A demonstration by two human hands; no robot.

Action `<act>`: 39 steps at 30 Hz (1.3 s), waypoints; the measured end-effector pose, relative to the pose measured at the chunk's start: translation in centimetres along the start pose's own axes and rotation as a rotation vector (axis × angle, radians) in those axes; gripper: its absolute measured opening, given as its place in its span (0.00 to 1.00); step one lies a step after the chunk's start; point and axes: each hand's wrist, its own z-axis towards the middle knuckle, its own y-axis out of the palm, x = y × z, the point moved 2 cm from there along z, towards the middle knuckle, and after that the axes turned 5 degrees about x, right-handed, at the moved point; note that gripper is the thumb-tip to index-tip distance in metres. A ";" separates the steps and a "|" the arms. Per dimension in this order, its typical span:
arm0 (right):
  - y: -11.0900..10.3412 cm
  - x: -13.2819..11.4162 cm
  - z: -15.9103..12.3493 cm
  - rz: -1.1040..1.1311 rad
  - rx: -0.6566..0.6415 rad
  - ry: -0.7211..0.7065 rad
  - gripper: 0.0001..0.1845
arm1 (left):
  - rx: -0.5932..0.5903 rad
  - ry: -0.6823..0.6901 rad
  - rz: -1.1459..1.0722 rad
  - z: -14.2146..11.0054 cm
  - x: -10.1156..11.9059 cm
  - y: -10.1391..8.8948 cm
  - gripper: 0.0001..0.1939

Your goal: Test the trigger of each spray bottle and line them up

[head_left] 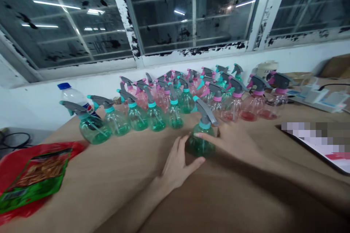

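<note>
A green spray bottle (201, 142) with a grey trigger and teal collar stands on the brown table (109, 178), set apart in front of the others. My left hand (179, 164) cups its left side, fingers curved round the body. My right hand (232, 140) wraps its right side, one finger laid across the front. Behind it stand rows of several green spray bottles (153, 116) on the left and several pink spray bottles (246, 107) on the right.
A water bottle with a blue cap (72, 96) stands at the far left. A red and green snack bag (32, 176) lies at the table's left edge. A white power strip (319, 102) and a flat dark-edged sheet (319, 145) are at the right. Windows run along the back wall.
</note>
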 end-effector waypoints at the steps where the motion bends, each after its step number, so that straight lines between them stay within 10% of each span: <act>1: -0.2 0.1 -0.6 0.023 0.003 -0.007 0.35 | -0.016 0.003 -0.005 -0.2 0.2 0.2 0.35; 23: -1.5 0.8 -3.2 0.741 0.083 -0.055 0.23 | -0.169 0.015 -0.067 -1.2 3.7 2.8 0.42; 29: -0.9 1.9 -2.2 0.723 0.187 -0.091 0.09 | -0.252 0.240 0.195 0.6 2.1 1.7 0.42; 39: -0.5 2.6 -0.4 0.680 0.166 -0.112 0.04 | -0.159 0.144 0.475 2.5 -1.1 1.2 0.26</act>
